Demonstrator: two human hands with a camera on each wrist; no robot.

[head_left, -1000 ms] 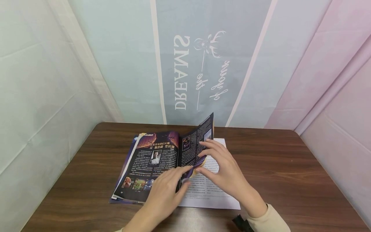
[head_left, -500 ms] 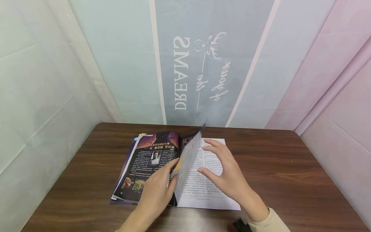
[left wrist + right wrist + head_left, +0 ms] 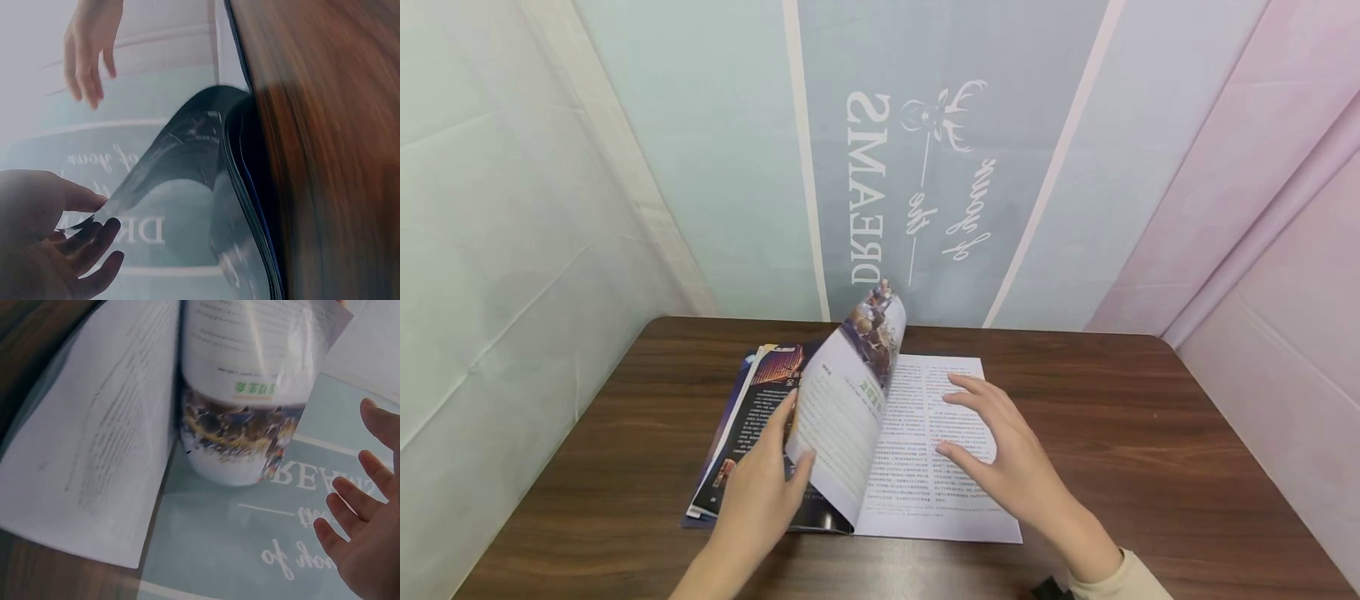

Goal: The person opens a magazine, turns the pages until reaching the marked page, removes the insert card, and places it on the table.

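Note:
An open magazine [image 3: 925,500] lies on the table, its dark left page [image 3: 737,450] printed with white text. Between thumb and fingers my left hand [image 3: 756,492] pinches the edge of a raised page [image 3: 842,417], which curves up from the spine and leans left. In the left wrist view that page [image 3: 169,150] bows from the binding to the fingertips. A photo and green lettering show on the face of the page [image 3: 250,425] in the right wrist view. Over the white right-hand page, my right hand [image 3: 1007,458] hovers with fingers spread, holding nothing.
The magazine rests on a brown wood-grain table [image 3: 1135,433]. Behind it hangs a pale curtain [image 3: 737,167] with mirrored lettering, and light cloth walls stand on both sides. A small black object [image 3: 1051,588] is by the right sleeve [image 3: 1123,579].
The page has swung from the right up and over to the left, carried by my left hand. My right hand has let go of it and drawn slightly back to the right.

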